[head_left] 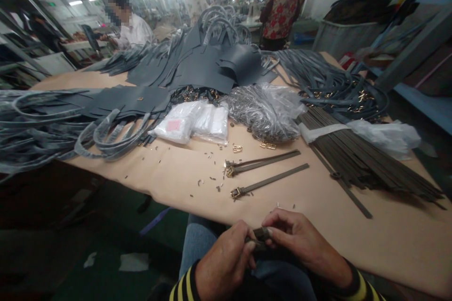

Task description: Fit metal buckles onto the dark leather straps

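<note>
Both hands meet over my lap at the table's near edge. My left hand (pixel 229 256) is closed on one part of an olive-brown strap (pixel 261 233). Thumb and fingers of my right hand (pixel 296 235) pinch the same strap from the other side. Most of the strap is hidden by my fingers, and I cannot tell whether a buckle is on it. Just beyond lie finished-looking straps with gold buckles, one a single buckled strap (pixel 270 181) and, behind it, a close pair (pixel 263 162).
Small metal bits (pixel 212 178) are scattered on the table (pixel 169 164). Gold buckles (pixel 237 149) lie near a clear plastic bag (pixel 264 110). A bundle of olive straps (pixel 367 155) lies right. Dark leather panels (pixel 201 63) and handles (pixel 106 136) are piled behind and left. Other people stand or sit beyond.
</note>
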### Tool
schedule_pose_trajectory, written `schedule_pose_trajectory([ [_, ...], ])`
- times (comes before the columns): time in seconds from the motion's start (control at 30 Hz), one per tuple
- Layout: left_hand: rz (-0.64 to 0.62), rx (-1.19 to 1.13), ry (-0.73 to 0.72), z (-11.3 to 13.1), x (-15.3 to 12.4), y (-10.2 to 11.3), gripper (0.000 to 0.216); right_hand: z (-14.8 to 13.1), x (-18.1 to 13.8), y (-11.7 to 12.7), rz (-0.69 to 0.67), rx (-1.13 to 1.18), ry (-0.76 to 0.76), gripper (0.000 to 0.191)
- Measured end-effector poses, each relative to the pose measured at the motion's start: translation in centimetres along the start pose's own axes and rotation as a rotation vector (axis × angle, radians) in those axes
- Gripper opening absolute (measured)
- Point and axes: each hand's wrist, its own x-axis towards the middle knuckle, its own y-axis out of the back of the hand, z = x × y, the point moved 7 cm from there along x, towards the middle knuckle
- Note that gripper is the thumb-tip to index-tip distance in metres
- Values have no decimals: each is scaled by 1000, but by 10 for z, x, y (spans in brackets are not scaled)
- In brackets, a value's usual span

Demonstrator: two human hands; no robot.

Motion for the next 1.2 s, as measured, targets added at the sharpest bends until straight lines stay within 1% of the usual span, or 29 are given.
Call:
schedule_pose_trajectory([
  [0.13, -31, 61, 41, 0, 2, -3, 10, -1, 1, -1, 12, -102, 12, 9],
  [0.2, -43, 115, 85, -2, 3, -5, 8, -5, 0, -2, 53, -227, 45, 9],
  [0.3, -48, 172, 144, -4, 6, -8, 8, -19, -3, -3, 148, -482, 154, 14],
  [0.37, -35, 164, 136, -3, 7, -10, 9, -28, -7, -6, 155, -573, 228, 19],
  [0.5, 34, 113, 68, -4, 8, -9, 10, -36, -11, -10, 115, -546, 299, 21],
  [0.67, 96, 71, -45, -3, 8, -8, 12, -35, -9, -7, 123, -531, 296, 17],
  [0.83, 102, 1, -145, 7, 11, -7, 19, -25, -7, 0, 208, -514, 170, 6],
  [0.93, 98, -20, -237, 11, 13, -8, 20, -27, -7, -1, 187, -544, 172, 10],
  [1.03, 46, -17, -308, 13, 16, -11, 16, -32, -8, 0, 154, -591, 178, 9],
  [1.07, 26, 1, -307, 14, 17, -12, 16, -33, -8, 0, 146, -603, 176, 9],
  [1.13, -9, 60, -255, 15, 19, -13, 20, -37, -8, 2, 136, -631, 184, 10],
  [1.2, -35, 125, -192, 16, 21, -12, 24, -44, -9, 4, 135, -662, 236, 10],
])
